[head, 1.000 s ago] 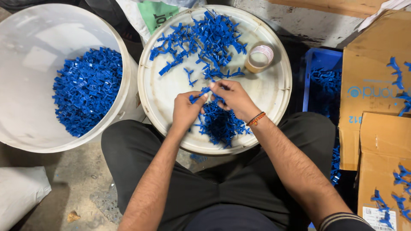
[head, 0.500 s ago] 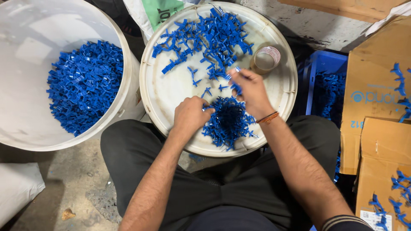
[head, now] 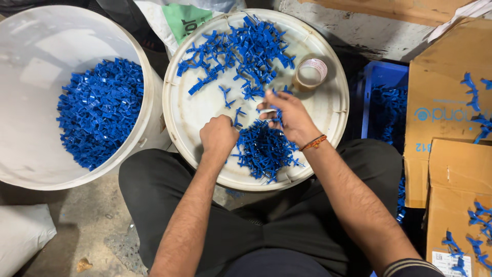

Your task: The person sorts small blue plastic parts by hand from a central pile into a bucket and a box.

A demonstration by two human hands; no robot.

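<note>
A round white lid point(head: 195, 110) rests on my lap as a work tray. Branched blue plastic pieces point(head: 241, 51) lie scattered over its far half, and a denser pile of blue pieces point(head: 266, 151) sits near its front edge. My left hand point(head: 219, 136) is curled in a fist beside that pile, with a small blue piece at its fingertips. My right hand point(head: 287, 114) hovers just behind the pile, fingers pinching a blue plastic piece. A thread band circles my right wrist.
A big white bucket point(head: 31, 149) at the left holds a heap of separated blue parts point(head: 100, 110). A roll of tape point(head: 310, 73) stands on the lid's right side. A blue crate point(head: 384, 102) and cardboard boxes point(head: 446, 102) with more blue pieces stand at the right.
My right hand reached toward the far scattered pieces, then drew back to just behind the front pile. My left hand shifted slightly and stayed fisted beside the pile.
</note>
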